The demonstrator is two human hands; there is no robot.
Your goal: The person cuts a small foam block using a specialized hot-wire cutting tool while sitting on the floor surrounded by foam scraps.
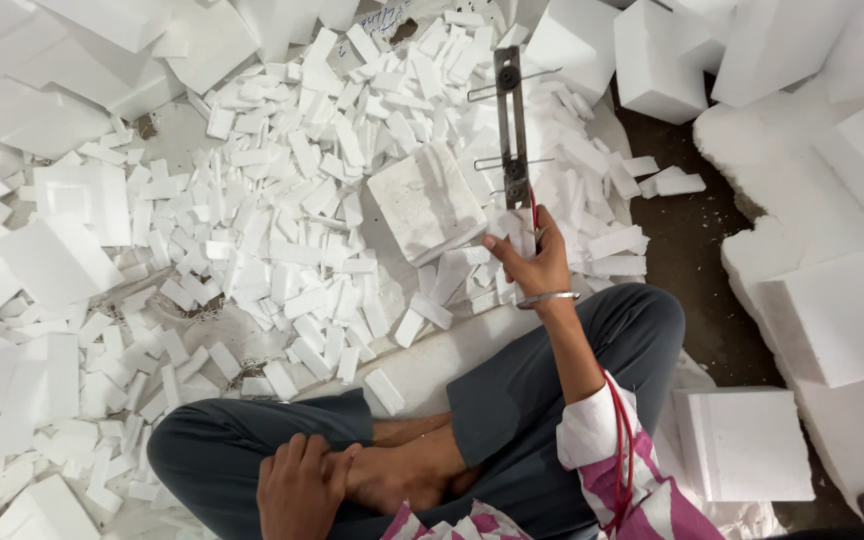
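Your right hand [535, 262] is closed around the lower end of a flat metal bar [511, 120], a narrow grey strip with round bolts and thin wire rods sticking out sideways. A red cord [620, 450] runs from the bar's base down past your wrist (silver bangle there) and along your forearm to your pink-and-white sleeve. Whether a small white piece is also pinched under your fingers, you cannot tell.

Your left hand [300, 488] rests with fingers curled loosely over your bare foot [407, 468], holding no object. You sit cross-legged in grey trousers.

Just left of the bar lies a square foam block [425, 203], chunky, with a scuffed, greyish top, tilted on the heap. All around it spreads a pile of small foam strips [282, 240], short white rectangular bricks with a grainy surface, lying every which way. Big foam slabs [832, 310] stack at the right, smooth-faced and sharp-edged, on a dark floor [687, 230].
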